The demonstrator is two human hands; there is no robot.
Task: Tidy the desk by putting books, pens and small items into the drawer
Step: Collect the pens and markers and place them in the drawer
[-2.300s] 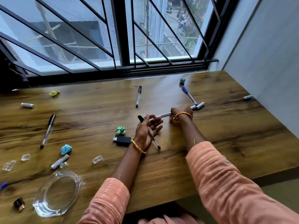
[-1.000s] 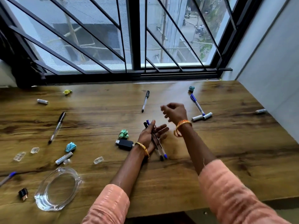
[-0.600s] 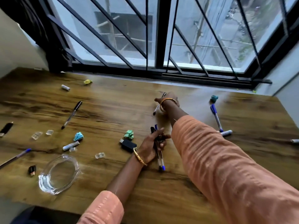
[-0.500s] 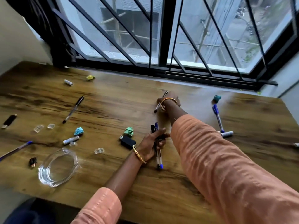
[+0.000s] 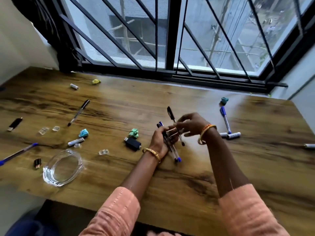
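Note:
My left hand [image 5: 159, 141] grips two pens [image 5: 173, 153] near the middle of the wooden desk [image 5: 255, 159], their blue ends pointing toward me. My right hand [image 5: 190, 124] pinches a black-capped pen [image 5: 172, 116] and holds it against the left hand's bundle. Loose pens lie on the desk: a black one [image 5: 78, 112] at the left, a blue one [image 5: 17, 153] at the far left edge, a blue-capped one [image 5: 225, 119] at the right. No drawer is in view.
A glass ashtray [image 5: 62, 167] sits near the front left edge. A black adapter [image 5: 133, 143], crumpled paper balls [image 5: 133, 132], batteries [image 5: 232, 135], clear plastic bits [image 5: 104, 152] and small black sticks [image 5: 15, 124] lie scattered. A barred window [image 5: 170, 40] runs along the back.
My right hand picked the black-capped pen up from the far middle of the desk and brought it back to the pens in my left hand. The view swung left.

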